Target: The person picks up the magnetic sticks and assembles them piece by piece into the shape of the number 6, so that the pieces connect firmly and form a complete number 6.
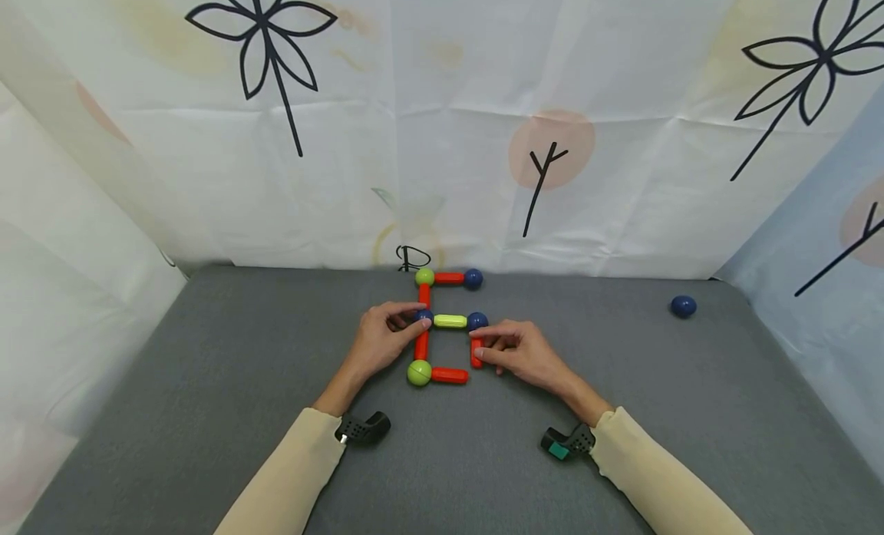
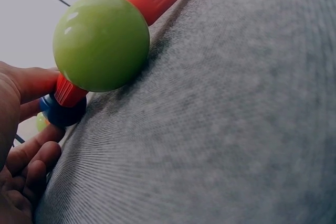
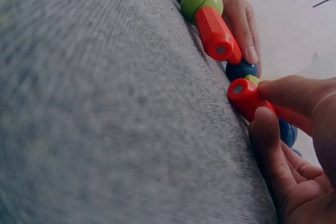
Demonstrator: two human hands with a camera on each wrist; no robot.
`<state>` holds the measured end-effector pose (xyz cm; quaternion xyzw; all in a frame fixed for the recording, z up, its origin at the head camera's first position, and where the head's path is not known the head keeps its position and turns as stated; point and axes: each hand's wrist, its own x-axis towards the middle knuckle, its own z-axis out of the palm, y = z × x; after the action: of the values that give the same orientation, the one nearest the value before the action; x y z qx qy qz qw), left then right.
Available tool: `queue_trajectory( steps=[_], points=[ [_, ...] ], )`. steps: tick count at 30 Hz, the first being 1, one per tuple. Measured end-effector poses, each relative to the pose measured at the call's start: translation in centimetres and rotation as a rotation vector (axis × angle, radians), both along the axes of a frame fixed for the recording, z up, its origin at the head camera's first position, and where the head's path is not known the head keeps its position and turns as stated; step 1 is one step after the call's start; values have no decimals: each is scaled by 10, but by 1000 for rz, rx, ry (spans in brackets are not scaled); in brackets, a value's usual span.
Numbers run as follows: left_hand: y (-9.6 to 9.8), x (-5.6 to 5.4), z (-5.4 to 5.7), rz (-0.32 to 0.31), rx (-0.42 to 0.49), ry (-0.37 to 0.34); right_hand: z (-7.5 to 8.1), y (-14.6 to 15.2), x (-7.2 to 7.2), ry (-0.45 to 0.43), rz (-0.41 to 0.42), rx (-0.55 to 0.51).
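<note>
A figure of magnetic rods and balls lies on the grey table. My left hand [image 1: 382,337] pinches the blue ball [image 1: 423,316] at the middle of its left side. Red rods run from that ball to a green ball [image 1: 424,276] at the far end and a green ball [image 1: 419,372] at the near end. A yellow-green rod [image 1: 450,321] leads right to another blue ball [image 1: 477,321]. Just below that ball, my right hand [image 1: 519,354] pinches a red rod [image 3: 243,96] between thumb and finger. Its bare magnetic end faces the right wrist camera.
From the near green ball, a red rod [image 1: 450,375] points right with a free end. At the far end, a red rod [image 1: 449,277] joins a blue ball [image 1: 473,279]. One loose blue ball [image 1: 683,306] lies at the far right. A patterned cloth [image 1: 456,174] hangs behind the table.
</note>
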<state>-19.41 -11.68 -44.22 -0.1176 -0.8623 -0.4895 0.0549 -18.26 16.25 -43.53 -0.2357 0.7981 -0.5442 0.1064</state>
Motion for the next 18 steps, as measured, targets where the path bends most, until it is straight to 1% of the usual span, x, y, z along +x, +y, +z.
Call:
queue_trajectory(
  steps=[5, 13, 18],
  points=[
    [1, 1, 0, 3, 2, 1, 0, 0, 0, 20, 3, -12],
    [1, 1, 1, 7, -7, -3, -1, 1, 1, 20, 4, -30],
    [0, 1, 1, 5, -3, -9, -1, 0, 1, 15, 6, -21]
  ],
)
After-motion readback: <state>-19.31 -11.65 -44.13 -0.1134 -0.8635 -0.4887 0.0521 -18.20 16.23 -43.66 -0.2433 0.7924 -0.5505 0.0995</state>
